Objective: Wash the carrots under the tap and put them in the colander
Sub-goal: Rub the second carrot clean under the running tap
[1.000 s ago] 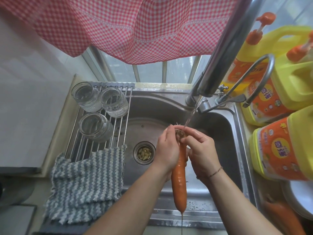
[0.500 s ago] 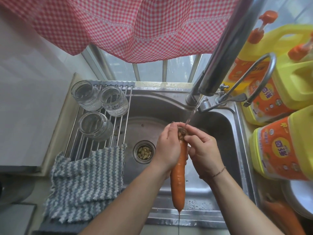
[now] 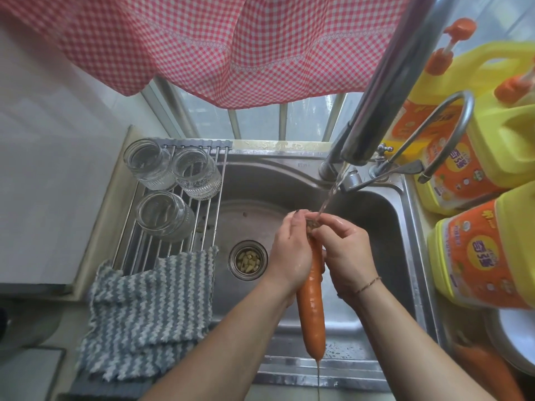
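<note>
I hold the carrot (image 3: 311, 296) over the sink (image 3: 376, 215), long axis running twelve to six, crown up under the tap (image 3: 376, 91) stream. My left hand (image 3: 289, 253) grips it at nine o'clock, my right hand (image 3: 346, 253) pinches the crown at three.

Open basin of the sink (image 3: 260, 180) behind and to the left of the hands gives free passage, bare down to the drain strainer (image 3: 248, 260). Left side blocked by the roll-up rack (image 3: 202, 227) carrying three glass jars (image 3: 165, 217) and a striped cloth (image 3: 144, 308). Overhead, the tap spout (image 3: 385, 79) and checked curtain (image 3: 202, 44) limit height. Right edge crowded by yellow detergent jugs (image 3: 489, 256), standing close together.
</note>
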Available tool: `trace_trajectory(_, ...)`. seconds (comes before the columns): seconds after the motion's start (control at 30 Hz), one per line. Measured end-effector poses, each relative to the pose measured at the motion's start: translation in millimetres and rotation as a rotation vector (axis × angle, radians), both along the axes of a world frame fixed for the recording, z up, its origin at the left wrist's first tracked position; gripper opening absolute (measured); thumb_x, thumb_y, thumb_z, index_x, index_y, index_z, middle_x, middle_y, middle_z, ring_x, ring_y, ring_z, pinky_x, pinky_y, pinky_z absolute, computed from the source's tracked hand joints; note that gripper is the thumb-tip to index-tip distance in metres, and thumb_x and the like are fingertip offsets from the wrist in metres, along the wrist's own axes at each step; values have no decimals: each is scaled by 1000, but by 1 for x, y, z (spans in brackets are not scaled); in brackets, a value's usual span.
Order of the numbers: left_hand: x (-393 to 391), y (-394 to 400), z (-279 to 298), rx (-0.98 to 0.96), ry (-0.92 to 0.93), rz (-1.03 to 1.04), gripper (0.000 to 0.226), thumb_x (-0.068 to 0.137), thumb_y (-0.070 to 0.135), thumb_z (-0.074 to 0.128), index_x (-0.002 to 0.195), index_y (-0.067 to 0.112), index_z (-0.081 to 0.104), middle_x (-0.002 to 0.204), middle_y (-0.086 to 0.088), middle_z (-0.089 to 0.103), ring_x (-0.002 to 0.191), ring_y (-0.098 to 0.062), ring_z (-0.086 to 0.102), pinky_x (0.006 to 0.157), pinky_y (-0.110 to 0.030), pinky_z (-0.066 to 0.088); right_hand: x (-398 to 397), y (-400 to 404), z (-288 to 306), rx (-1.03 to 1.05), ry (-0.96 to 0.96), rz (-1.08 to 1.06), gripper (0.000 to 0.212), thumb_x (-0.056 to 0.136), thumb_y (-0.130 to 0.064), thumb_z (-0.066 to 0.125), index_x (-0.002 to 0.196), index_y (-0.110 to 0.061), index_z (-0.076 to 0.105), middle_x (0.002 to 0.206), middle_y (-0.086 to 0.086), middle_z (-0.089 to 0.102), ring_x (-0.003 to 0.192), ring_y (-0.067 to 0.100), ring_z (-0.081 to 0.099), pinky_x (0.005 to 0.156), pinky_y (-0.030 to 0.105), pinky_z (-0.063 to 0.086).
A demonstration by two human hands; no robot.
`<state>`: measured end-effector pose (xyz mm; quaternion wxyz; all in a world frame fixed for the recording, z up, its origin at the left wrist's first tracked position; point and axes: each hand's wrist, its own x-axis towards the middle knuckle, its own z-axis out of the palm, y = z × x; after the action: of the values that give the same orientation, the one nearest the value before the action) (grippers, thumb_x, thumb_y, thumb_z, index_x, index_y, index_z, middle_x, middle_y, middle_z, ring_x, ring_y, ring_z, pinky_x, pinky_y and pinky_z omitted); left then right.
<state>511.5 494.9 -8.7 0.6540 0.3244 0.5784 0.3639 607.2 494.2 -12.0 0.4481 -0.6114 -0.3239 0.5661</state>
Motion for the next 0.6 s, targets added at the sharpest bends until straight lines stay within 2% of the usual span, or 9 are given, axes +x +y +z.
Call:
trace_trajectory(0.13, 2, 0, -3, 15, 35, -72, 33, 105, 48, 32, 122, 28, 51, 87, -13, 62, 55, -24, 61, 48, -34, 50, 4, 3, 1, 50, -53, -16, 9, 86, -10, 71, 84, -17, 77, 79, -2, 75, 76, 11, 71, 66, 27, 56)
trace_trajectory(0.2, 0, 3, 0, -76, -112, -30, 37, 106, 47, 30, 123, 21, 50, 75, -14, 59, 49, -23, 55, 47, -31, 48, 5, 5, 3, 61, -67, 14, 5, 86, -19, 73, 86, -20, 77, 79, -1, 75, 72, 14, 70, 64, 28, 56)
trace_trajectory(0.27, -3, 6, 0, -120, -182, -20, 41, 106, 48, 30, 125, 18, 51, 69, -16, 57, 51, -24, 54, 49, -31, 47, 6, 5, 1, 30, -16, 28, 13, 90, -24, 67, 93, -18, 78, 83, 6, 75, 71, 22, 67, 61, 36, 55)
trace_trajectory(0.33, -7, 5, 0, -127, -207, -25, 41, 106, 46, 31, 127, 18, 52, 74, -19, 57, 54, -26, 54, 50, -32, 47, 8, 6, 1, 7, 41, 26, 20, 95, -22, 60, 99, -12, 78, 89, 11, 74, 77, 27, 67, 61, 35, 54)
trace_trajectory(0.4, -9, 5, 0, -130, -242, -41, 35, 107, 39, 32, 129, 20, 52, 81, -20, 57, 55, -26, 53, 51, -32, 47, 11, 6, 1, 25, 41, 43, 20, 95, -18, 59, 100, -9, 77, 90, 5, 75, 83, 23, 69, 64, 31, 55)
trace_trajectory(0.47, -10, 4, 1, -110, -270, -77, 32, 107, 33, 32, 133, 23, 48, 87, -20, 58, 57, -25, 54, 51, -32, 46, 14, 5, 1, 53, 16, 54, 17, 94, -13, 60, 98, -10, 76, 86, 1, 75, 85, 21, 70, 70, 34, 59)
trace_trajectory(0.6, -15, 4, 0, 22, -275, -156, 42, 102, 35, 45, 143, 31, 35, 82, -12, 60, 62, -23, 56, 55, -36, 51, 19, 8, 4, 87, -34, 65, 14, 93, -13, 64, 97, -16, 77, 90, 2, 76, 88, 20, 72, 72, 39, 61)
